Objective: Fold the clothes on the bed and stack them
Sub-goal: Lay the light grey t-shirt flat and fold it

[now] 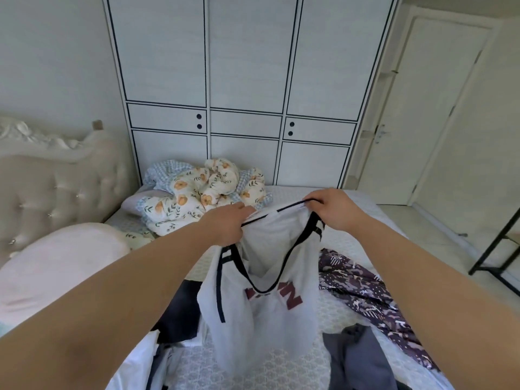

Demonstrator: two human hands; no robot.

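Two bare arms reach forward over a bed (pixel 351 218). The left hand (pixel 229 225) and the right hand (pixel 334 211) are held apart at about the same height, each pinching the top edge of a white jersey (pixel 270 266) at a shoulder. The fingers of both hands are curled around the cloth. The jersey hangs down between and below the hands, above the bed and not yet laid flat. It has dark trim at the neck and armholes and dark red lettering on the chest, partly hidden by a drooping fold.

Below the right hand, a purple patterned garment (pixel 363 288) lies crumpled on the bed. Nearer the person than that, a grey garment (pixel 363 358) lies in a heap. Below the left hand sit a dark navy piece (pixel 183 311) and some white cloth (pixel 140 358). Beyond both hands is a bundled floral quilt (pixel 197 198).

The step in hand appears to be spreading the jersey out for folding. To do it well, the hands likely need to draw the shoulders taut so the hanging body straightens, then lower it onto bare bedding between the heaps, lettering down, so the sides can be folded in evenly. The sagging neckline could leave a crease if not smoothed first.
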